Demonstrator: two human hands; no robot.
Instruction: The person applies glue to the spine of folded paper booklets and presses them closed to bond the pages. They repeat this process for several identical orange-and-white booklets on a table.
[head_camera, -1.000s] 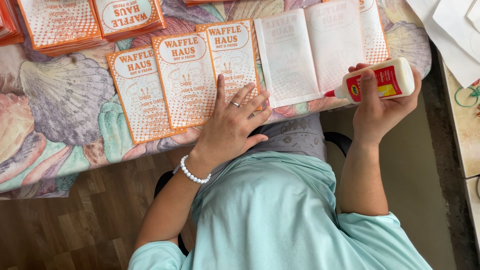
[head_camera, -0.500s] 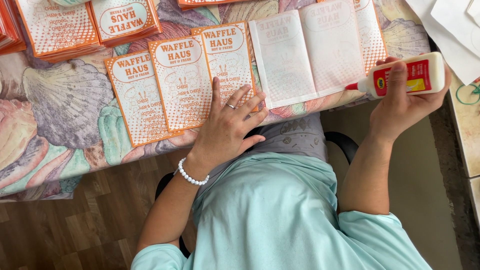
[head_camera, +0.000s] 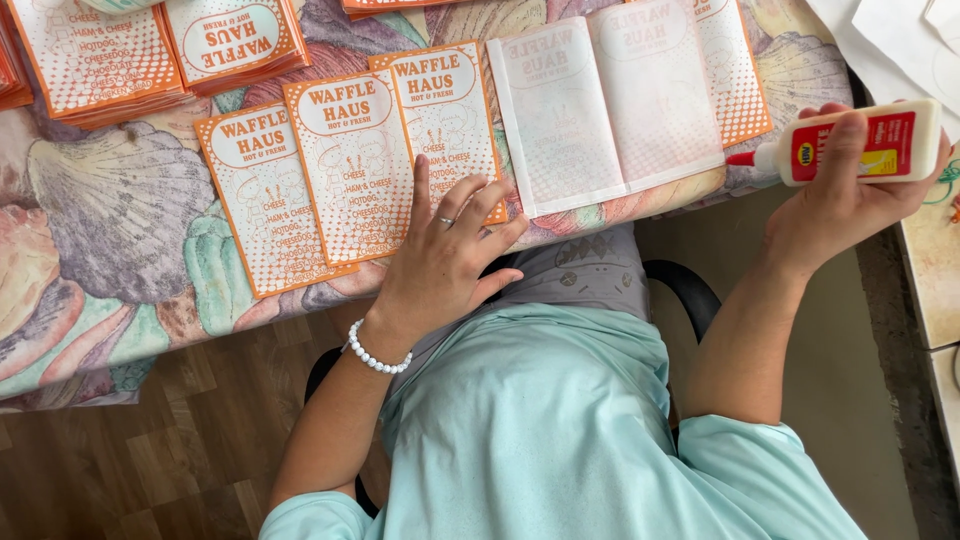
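The right hand (head_camera: 840, 205), at the right edge of the frame, is closed around a white glue bottle (head_camera: 865, 148) with a red label. The bottle lies roughly level, its red nozzle pointing left toward the edge of an unfolded paper sheet (head_camera: 605, 105) that lies printed side down at upper centre. The nozzle tip is near the sheet but not touching it.

The left hand (head_camera: 445, 260), at centre frame, lies flat with fingers spread and holds nothing. Its fingertips press on the lower edges of three orange-and-white printed bags (head_camera: 350, 165), which are fanned out and overlapping to the left of the sheet. A ring sits on one finger and a white bead bracelet (head_camera: 375, 355) on the wrist.

All items rest on a table covered by a shell-patterned cloth (head_camera: 110, 220). Stacks of matching bags (head_camera: 150, 50) occupy the upper left of the frame.
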